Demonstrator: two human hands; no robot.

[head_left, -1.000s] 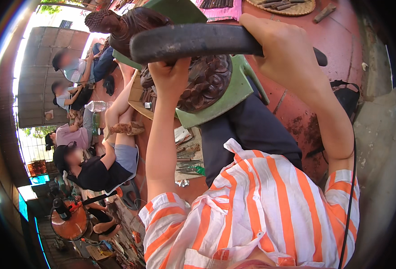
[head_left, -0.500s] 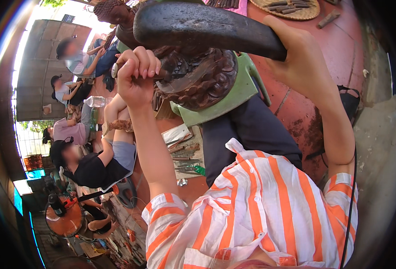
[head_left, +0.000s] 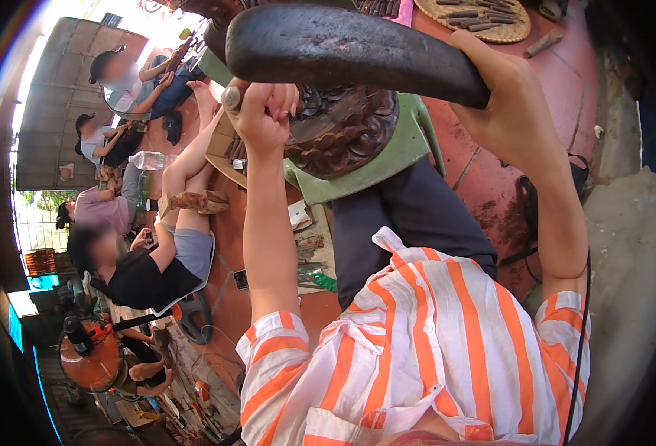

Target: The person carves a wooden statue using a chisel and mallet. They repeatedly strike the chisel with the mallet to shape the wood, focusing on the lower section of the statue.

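Observation:
A dark wooden carving (head_left: 346,137) with rounded, leaf-like relief rests on a green plastic stool (head_left: 317,189) in front of my knees. My left hand (head_left: 262,115) is closed in a fist round a chisel (head_left: 231,97). Only its pale, round butt end shows; the blade is hidden. In my right hand (head_left: 502,93) is a long, dark, slightly curved wooden mallet (head_left: 350,56), gripped at its right end. It spans the view above the carving, and its left end overlaps the top of my left fist. I cannot tell whether it touches the chisel.
A round woven tray (head_left: 484,18) with several chisels lies on the red floor, a loose wooden stick (head_left: 543,43) beside it. Tools lie on a mat (head_left: 313,245) left of my legs. Several people sit at left, the closest a person in black (head_left: 150,271). A black cable (head_left: 582,334) hangs at right.
My left hand with the chisel has moved right and slightly up, under the mallet's left end. The mallet has shifted slightly right and down. The nearest person's head and arms have moved.

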